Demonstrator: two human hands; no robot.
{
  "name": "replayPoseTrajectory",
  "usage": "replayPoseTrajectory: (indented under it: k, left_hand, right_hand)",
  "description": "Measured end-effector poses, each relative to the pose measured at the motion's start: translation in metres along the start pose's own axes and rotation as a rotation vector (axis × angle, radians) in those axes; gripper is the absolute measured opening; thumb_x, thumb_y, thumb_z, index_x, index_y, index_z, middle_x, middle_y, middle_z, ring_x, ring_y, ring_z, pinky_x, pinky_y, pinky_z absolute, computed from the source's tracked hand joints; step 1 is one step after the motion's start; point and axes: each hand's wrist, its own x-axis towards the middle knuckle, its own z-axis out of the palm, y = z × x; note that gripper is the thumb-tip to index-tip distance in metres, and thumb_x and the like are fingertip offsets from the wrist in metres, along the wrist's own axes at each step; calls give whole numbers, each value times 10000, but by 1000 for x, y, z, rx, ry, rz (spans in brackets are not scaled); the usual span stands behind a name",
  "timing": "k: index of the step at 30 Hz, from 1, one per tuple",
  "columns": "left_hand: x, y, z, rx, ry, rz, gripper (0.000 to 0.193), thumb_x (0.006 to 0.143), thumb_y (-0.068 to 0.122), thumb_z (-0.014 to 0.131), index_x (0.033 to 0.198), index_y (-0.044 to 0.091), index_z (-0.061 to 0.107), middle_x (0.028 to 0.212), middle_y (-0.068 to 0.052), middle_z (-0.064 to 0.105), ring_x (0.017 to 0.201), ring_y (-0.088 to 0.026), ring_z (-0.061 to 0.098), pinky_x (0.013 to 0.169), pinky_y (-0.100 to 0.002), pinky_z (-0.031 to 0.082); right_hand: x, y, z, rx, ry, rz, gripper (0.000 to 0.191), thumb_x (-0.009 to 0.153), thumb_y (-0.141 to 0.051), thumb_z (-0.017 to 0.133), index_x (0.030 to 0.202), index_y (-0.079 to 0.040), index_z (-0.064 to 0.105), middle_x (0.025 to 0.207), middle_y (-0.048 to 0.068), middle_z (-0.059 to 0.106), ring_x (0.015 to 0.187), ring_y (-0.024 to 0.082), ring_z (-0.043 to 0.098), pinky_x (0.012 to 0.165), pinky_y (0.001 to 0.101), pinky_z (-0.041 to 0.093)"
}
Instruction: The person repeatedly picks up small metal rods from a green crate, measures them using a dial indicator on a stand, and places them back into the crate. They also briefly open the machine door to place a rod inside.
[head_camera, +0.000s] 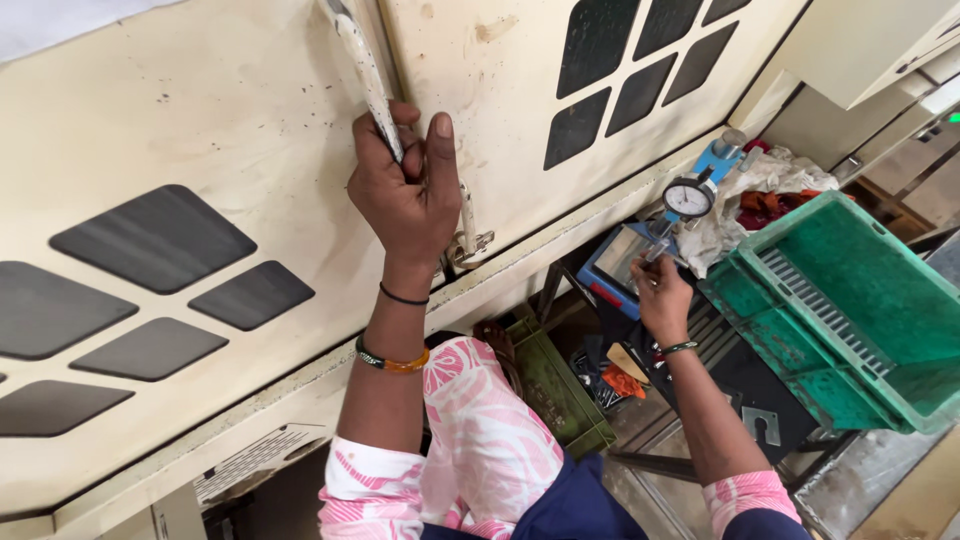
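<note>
Fingers of left hand (405, 195) clench one door handle (362, 70); right hand (662, 298) grips one dial gauge (687, 198).

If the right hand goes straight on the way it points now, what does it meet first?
Probably the dial gauge: the right hand points up toward it, apparently holding its stem already. Depth is unclear.

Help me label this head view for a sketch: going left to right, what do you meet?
Dark panel windows → left hand on the door handle → right hand → dial gauge → green crate.
</note>
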Motion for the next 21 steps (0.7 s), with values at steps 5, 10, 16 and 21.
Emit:
replayPoseTrajectory:
  k: [5, 10, 16, 21]
  left_hand:
    - [-7, -9, 4, 26, 37, 4, 244, 1043, 173, 767, 1102, 45, 567, 665, 41, 390, 574, -48, 325, 573, -198, 318]
    - [-4, -6, 1, 15, 16, 32, 239, 1051, 158, 758, 1119, 47, 557, 671, 40, 410, 586, -42, 341, 591, -200, 317]
    - [-4, -5, 1, 11, 28, 21, 240, 1046, 150, 760, 1118, 49, 555, 656, 42, 387, 586, -46, 332, 582, -205, 303]
    - [-5, -6, 1, 6, 24, 2, 241, 1042, 146, 758, 1124, 49, 553, 643, 44, 353, 587, -49, 310, 582, -208, 283]
  right_hand:
    - [-4, -1, 1, -126, -1, -114, 203, 961, -104, 752, 1120, -10, 668, 999, 117, 771, 949, 196, 766, 783, 303, 570]
    - [-8, -2, 1, -113, -44, -70, 219, 936, -110, 740, 1118, -16, 663, 958, 124, 763, 879, 226, 774, 758, 321, 582]
    - [-9, -7, 0, -278, -33, -156, 219, 903, -146, 772, 1079, -41, 693, 905, 150, 745, 815, 298, 742, 708, 382, 565]
    - [-10, -7, 1, -352, -9, -196, 219, 892, -148, 784, 1072, -49, 709, 840, 148, 714, 770, 318, 696, 691, 416, 546]
